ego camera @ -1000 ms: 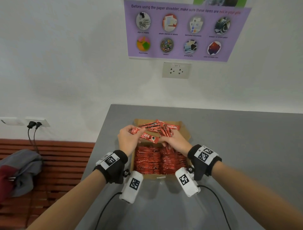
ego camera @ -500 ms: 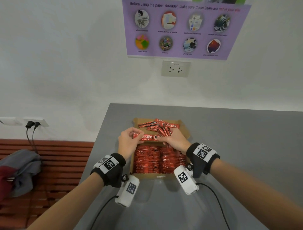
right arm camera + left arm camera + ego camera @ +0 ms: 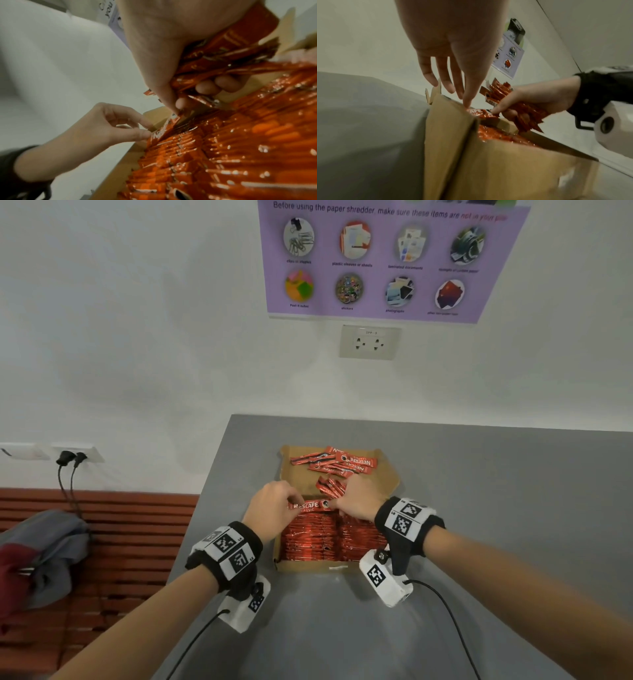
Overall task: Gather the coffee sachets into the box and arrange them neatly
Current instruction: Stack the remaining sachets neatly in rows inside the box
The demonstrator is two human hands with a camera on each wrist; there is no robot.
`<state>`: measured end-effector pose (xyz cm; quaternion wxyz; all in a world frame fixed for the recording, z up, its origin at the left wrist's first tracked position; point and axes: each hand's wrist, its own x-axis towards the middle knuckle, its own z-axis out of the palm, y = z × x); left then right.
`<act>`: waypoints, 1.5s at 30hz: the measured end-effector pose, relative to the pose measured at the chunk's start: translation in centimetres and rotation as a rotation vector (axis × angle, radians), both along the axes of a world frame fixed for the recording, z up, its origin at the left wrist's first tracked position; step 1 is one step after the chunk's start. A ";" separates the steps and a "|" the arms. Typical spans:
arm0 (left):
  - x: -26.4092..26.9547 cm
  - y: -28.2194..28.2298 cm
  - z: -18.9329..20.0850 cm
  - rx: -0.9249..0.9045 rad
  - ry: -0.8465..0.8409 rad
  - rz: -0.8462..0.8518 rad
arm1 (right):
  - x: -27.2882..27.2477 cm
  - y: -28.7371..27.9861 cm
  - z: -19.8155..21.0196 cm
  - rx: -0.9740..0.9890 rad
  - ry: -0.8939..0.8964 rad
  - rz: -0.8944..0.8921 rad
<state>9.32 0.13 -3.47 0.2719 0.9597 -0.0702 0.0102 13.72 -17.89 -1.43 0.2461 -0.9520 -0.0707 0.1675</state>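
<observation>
Pinching one end of a single sachet (image 3: 308,506) between thumb and fingertips, the left hand (image 3: 270,510) holds it level over the far edge of the packed rows (image 3: 329,537) in the box (image 3: 308,568). The right hand (image 3: 358,501) pinches the other end while its curled fingers clutch a bundle of sachets (image 3: 527,115), perhaps a dozen; blur hides the count. Loose sachets (image 3: 337,463) lie on the box flap (image 3: 387,477) beyond, on the grey worktop (image 3: 496,491).
</observation>
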 end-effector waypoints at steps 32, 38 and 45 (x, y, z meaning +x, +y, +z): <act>-0.2 -0.3 2.7 -0.927 0.054 0.252 | -0.6 -1.9 2.7 0.437 -0.241 -0.029; -0.3 -1.0 2.3 -0.948 0.078 0.207 | -1.5 -0.9 2.5 0.438 -0.116 0.041; 0.0 -0.9 2.0 -1.008 0.135 0.189 | -1.4 -0.7 2.3 0.349 -0.154 0.087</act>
